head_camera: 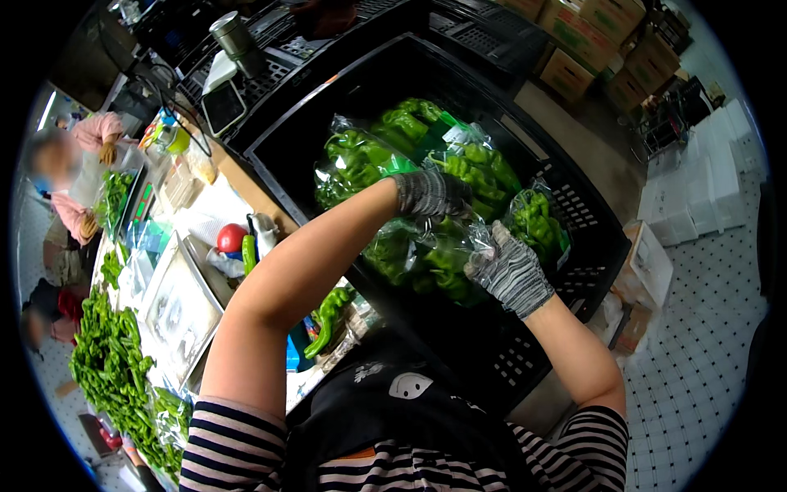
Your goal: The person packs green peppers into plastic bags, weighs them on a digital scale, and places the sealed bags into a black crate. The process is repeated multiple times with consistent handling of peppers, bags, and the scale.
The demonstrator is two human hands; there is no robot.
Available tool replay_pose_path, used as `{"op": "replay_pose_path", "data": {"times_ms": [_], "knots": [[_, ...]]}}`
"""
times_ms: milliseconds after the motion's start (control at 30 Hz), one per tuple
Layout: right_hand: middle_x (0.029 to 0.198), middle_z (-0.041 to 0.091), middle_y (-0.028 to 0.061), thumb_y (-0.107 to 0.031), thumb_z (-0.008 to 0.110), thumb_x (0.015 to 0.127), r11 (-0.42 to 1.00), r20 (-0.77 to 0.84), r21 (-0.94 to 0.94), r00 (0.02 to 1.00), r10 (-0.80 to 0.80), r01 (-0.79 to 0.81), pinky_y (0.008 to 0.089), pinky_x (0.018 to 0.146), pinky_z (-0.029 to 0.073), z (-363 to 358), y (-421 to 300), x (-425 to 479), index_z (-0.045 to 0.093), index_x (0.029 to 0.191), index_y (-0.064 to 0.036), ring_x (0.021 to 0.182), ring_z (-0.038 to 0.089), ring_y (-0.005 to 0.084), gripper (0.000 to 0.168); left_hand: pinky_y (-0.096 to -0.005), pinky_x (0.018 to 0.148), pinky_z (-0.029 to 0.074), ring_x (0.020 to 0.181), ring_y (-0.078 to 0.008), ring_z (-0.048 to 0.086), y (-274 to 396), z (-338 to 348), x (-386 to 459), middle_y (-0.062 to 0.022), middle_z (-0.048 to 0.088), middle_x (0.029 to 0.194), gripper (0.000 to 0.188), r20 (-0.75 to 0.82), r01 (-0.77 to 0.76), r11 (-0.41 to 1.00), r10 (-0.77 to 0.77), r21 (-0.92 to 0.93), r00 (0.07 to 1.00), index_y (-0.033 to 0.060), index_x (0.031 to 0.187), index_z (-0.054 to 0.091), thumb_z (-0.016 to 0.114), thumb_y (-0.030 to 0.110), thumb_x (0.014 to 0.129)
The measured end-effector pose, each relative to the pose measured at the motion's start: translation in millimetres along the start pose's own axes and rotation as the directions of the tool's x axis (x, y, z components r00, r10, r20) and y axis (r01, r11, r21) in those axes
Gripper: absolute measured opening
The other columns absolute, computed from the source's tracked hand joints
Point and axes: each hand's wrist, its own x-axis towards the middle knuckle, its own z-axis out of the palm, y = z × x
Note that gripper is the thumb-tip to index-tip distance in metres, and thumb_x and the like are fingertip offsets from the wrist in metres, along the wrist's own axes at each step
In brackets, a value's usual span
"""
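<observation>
Both my hands wear grey striped knit gloves and are over a black plastic crate [276,178]. Clear plastic bags of green peppers fill its middle, among them one at the upper left [356,160], one near the centre [479,172] and one at the right [535,215]. My right hand [513,270] pinches the gathered clear film of a bag of green peppers [446,270] between thumb and fingers. My left hand [433,194] lies over the same bag's other side; its fingertips are partly hidden, so its grip is unclear.
Left of the crate, a worktable holds a tomato [232,238], a metal tray [181,313], a digital scale [142,200] and a heap of loose green peppers [110,363]. A steel tumbler [233,34] stands beyond. Two people are at the far left. Cardboard boxes [565,74] and white foam boxes [695,184] stand right.
</observation>
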Motion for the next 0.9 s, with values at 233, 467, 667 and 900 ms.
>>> {"op": "replay_pose_path", "data": {"times_ms": [233, 467, 667, 900], "knots": [[0.082, 0.055, 0.007, -0.002, 0.051, 0.079, 0.986, 0.171, 0.096, 0.974, -0.151, 0.136, 0.0339, 0.062, 0.046, -21, -4, -5, 0.051, 0.076, -0.007, 0.062, 0.052, 0.0143, 0.005, -0.035, 0.077, 0.044, 0.088, -0.0289, 0.052, 65, -45, -8, -0.0132, 0.054, 0.094, 0.036, 0.04, 0.441, 0.707, -0.506, -0.553, 0.862, 0.0047, 0.098, 0.054, 0.059, 0.012, 0.063], [0.097, 0.057, 0.0137, -0.013, 0.057, 0.079, 0.99, 0.338, -0.104, 0.939, -0.057, 0.097, 0.0271, 0.057, 0.05, -34, -10, -2, 0.051, 0.104, 0.0, 0.075, 0.057, 0.0168, 0.03, -0.0335, 0.074, 0.044, 0.083, -0.0255, 0.052, 89, -63, -3, -0.0115, 0.054, 0.088, 0.027, 0.038, 0.509, 0.637, -0.603, -0.579, 0.797, 0.0048, 0.094, 0.055, 0.057, 0.015, 0.069], [0.091, 0.059, 0.0095, -0.018, 0.06, 0.078, 0.965, 0.438, -0.222, 0.899, -0.032, 0.142, 0.0282, 0.06, 0.049, -27, -11, -6, 0.051, 0.104, 0.0, 0.077, 0.057, 0.0167, 0.032, -0.0322, 0.071, 0.044, 0.078, -0.0226, 0.052, 99, -69, -3, -0.01, 0.055, 0.083, 0.021, 0.026, 0.534, 0.625, -0.635, -0.569, 0.772, 0.0048, 0.09, 0.055, 0.054, 0.018, 0.074], [0.078, 0.054, 0.0048, -0.007, 0.055, 0.079, 0.894, 0.253, -0.311, 0.934, -0.25, 0.324, 0.0261, 0.057, 0.047, -16, -17, -16, 0.051, 0.094, -0.003, 0.067, 0.053, 0.0119, 0.016, -0.0306, 0.068, 0.043, 0.072, -0.0193, 0.052, 105, -75, -3, -0.0083, 0.055, 0.077, 0.018, 0.043, 0.566, 0.607, -0.66, -0.558, 0.75, 0.0049, 0.086, 0.055, 0.051, 0.021, 0.079]]}}
